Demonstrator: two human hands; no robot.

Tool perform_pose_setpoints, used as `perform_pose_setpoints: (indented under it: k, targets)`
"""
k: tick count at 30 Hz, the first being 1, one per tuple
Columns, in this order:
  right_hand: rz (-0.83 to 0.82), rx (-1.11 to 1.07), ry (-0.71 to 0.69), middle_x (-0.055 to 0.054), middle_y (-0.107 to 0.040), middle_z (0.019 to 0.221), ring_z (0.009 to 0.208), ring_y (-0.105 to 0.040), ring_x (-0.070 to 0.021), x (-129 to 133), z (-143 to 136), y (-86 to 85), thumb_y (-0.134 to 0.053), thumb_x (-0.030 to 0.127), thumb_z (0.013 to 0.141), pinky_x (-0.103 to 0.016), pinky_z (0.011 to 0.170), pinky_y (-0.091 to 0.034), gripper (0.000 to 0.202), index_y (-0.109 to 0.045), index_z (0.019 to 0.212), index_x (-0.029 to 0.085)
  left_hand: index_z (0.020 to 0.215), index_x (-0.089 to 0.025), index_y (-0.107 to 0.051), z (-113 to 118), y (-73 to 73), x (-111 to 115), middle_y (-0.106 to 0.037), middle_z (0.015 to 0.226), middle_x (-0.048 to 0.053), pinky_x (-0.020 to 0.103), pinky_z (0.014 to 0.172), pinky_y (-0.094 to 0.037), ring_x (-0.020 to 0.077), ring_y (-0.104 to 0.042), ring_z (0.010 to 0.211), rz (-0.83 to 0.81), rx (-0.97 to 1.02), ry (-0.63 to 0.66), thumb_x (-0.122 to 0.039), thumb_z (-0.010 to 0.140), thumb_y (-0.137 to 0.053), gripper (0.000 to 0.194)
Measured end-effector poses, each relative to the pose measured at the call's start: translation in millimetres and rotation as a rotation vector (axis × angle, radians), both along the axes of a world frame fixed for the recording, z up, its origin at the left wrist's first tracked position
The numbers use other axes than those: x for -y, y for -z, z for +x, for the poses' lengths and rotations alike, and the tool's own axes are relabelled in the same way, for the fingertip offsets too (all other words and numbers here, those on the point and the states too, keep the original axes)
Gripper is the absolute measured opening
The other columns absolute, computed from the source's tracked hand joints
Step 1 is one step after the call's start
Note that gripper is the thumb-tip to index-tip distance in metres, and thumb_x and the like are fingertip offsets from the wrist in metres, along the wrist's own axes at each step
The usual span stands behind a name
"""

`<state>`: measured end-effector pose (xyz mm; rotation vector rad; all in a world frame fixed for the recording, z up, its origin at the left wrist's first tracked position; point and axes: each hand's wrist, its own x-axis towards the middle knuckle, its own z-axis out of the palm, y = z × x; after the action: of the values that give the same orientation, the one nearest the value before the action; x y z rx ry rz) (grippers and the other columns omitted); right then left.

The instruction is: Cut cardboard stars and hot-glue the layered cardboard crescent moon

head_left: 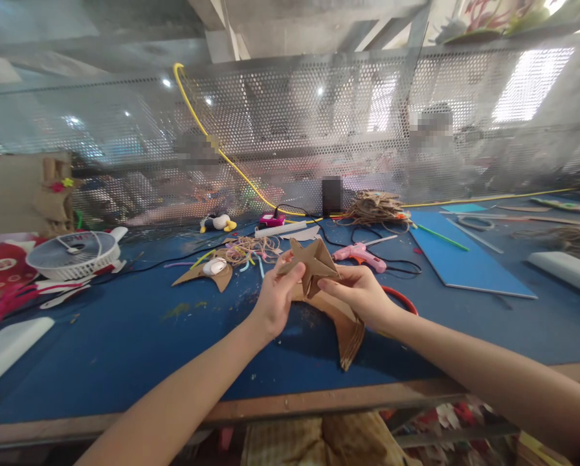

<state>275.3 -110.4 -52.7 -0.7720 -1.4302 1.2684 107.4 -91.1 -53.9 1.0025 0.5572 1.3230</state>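
A brown cardboard star point(311, 262) with folded points is held up over the blue table point(139, 349). On its left side my left hand point(279, 294) grips it, thumb on the front face. My right hand point(360, 294) pinches its lower right part. Just below and behind the star lies a stack of curved, pointed cardboard pieces point(345, 327). A pink glue gun point(360, 256) rests beyond my right hand, and part of a red ring point(401, 299) shows beside that hand.
Left: a white basket point(74, 255), cardboard scrap point(193, 275) and tangled strings point(251, 249). Behind: a twine bundle point(375, 207), yellow cable point(241, 173) and perforated metal screen point(280, 123). Right: a blue board point(469, 259) and white block point(566, 268). Blurred people show beyond the screen.
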Motion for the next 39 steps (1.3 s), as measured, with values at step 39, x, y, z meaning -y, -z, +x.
perform_pose_setpoints:
  k: [39]
  targets:
    - [-0.133, 0.963, -0.661, -0.009, -0.079, 0.077, 0.07, -0.07, -0.014, 63.5, 132.7, -106.2, -0.08, 0.035, 0.08, -0.024, 0.065, -0.047, 0.014, -0.084, 0.088, 0.024, 0.088, -0.02, -0.071, -17.1, 9.5, -27.7, -0.06, 0.122, 0.007, 0.031, 0.091, -0.045, 0.0224, -0.06, 0.111, 0.259, -0.408, -0.519, -0.044, 0.079, -0.078, 0.026]
